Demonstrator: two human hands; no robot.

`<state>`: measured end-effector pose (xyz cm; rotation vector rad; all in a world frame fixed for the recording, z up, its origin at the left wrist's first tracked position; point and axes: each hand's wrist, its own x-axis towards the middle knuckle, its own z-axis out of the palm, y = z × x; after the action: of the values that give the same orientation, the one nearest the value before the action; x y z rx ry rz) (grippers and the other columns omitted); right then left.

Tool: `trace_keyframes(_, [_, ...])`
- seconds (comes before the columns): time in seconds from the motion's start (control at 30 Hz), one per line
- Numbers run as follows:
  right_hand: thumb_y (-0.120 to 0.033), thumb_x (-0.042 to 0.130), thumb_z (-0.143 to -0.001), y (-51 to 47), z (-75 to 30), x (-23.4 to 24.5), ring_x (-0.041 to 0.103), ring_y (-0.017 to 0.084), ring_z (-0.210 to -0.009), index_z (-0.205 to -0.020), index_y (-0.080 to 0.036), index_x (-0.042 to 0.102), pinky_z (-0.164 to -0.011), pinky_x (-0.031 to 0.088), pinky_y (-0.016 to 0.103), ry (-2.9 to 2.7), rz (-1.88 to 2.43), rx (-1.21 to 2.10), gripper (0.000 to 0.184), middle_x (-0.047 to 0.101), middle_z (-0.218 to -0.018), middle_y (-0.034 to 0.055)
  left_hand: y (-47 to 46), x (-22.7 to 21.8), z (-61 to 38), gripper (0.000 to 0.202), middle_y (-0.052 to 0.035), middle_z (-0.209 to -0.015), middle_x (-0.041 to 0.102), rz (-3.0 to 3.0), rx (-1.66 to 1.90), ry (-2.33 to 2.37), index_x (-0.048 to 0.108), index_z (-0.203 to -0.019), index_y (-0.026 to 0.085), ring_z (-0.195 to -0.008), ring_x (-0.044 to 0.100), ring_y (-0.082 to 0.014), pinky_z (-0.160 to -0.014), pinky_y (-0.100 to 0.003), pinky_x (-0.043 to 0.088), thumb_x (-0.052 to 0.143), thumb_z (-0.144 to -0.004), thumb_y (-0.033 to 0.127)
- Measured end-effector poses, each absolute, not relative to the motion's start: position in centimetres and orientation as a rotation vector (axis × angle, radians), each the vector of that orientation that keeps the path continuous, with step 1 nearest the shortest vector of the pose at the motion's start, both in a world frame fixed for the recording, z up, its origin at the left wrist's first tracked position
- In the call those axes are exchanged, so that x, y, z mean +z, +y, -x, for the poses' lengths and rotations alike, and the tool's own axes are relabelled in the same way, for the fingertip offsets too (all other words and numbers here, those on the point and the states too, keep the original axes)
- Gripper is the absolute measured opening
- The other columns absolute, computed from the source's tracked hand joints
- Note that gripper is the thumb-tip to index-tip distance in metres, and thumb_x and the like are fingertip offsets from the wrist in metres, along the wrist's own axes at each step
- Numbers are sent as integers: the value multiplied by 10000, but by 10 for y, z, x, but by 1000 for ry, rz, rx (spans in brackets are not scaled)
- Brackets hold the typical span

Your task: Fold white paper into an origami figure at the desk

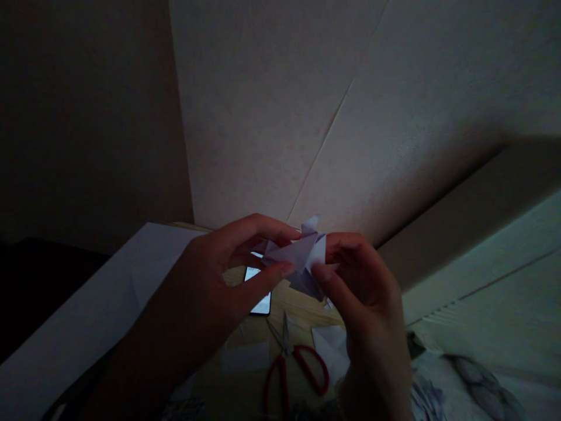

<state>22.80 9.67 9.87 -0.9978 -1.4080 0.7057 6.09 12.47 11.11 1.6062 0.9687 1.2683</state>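
A folded white paper piece (pixel 295 252) with several pointed flaps is held up between my two hands, above the table. My left hand (pixel 236 263) pinches its left side, thumb in front and index finger along the top. On the right side, my right hand (pixel 359 286) grips a flap between thumb and fingers. Below them, scissors with red handles (pixel 284 351) lie on the table with the blades slightly apart. Behind my left hand a phone with a lit screen (pixel 263 304) lies partly hidden.
Large white sheets (pixel 100 292) extend along the left side of the wooden table (pixel 302 304). A small paper piece (pixel 245 356) lies by the scissors, and another paper (pixel 331 348) is partly under my right wrist. A wall (pixel 272 117) rises behind. The scene is dim.
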Motion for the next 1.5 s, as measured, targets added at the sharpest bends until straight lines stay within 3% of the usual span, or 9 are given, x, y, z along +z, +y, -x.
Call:
trace_keyframes(0.2, [-211,703,-862,99,-224,95,674,165,-848,-926,-267,693,-763,518,297,-1428,1066,515,86,736,-885,-30,123,111,-65,115,70,-876,760,-1679,1329,1024,732,-878,316,-793,720,-151,-752,-226,597,767,-779,267])
trace_keyframes(0.43, [-227,684,-881,95,-214,95,657,171,-821,-960,-266,708,-679,495,290,-1463,1159,269,91,719,-868,-14,122,109,-66,76,52,-883,758,-1701,1384,1064,711,-855,307,-810,714,-185,-789,-273,605,752,-793,314])
trace_keyframes(0.77, [-166,671,-894,95,-212,93,617,162,-821,-915,-285,726,-714,464,306,-1461,1106,74,133,698,-859,-28,123,106,-67,88,36,-907,766,-1679,1370,1067,696,-848,318,-848,726,-229,-823,-334,613,740,-797,374])
trace_keyframes(1.0, [-217,705,-880,94,-212,94,592,142,-719,-840,-266,694,-648,438,289,-1466,1170,127,64,673,-767,-41,123,106,-67,96,42,-923,756,-1678,1366,1048,690,-846,311,-854,725,-213,-823,-306,605,759,-781,302])
trace_keyframes(1.2, [-257,696,-885,92,-217,91,613,152,-688,-826,-266,679,-614,444,288,-1318,1145,292,63,670,-742,-41,124,109,-68,331,2,-1111,744,-1490,1354,963,662,-1016,291,-859,737,-211,-721,-281,620,804,-717,277])
trace_keyframes(1.5, [-227,703,-859,93,-221,92,651,136,-681,-806,-250,658,-634,483,255,-1335,1101,526,73,701,-728,-56,129,106,-65,326,46,-901,739,-1396,1418,869,666,-957,277,-788,725,-144,-697,-200,615,824,-682,200])
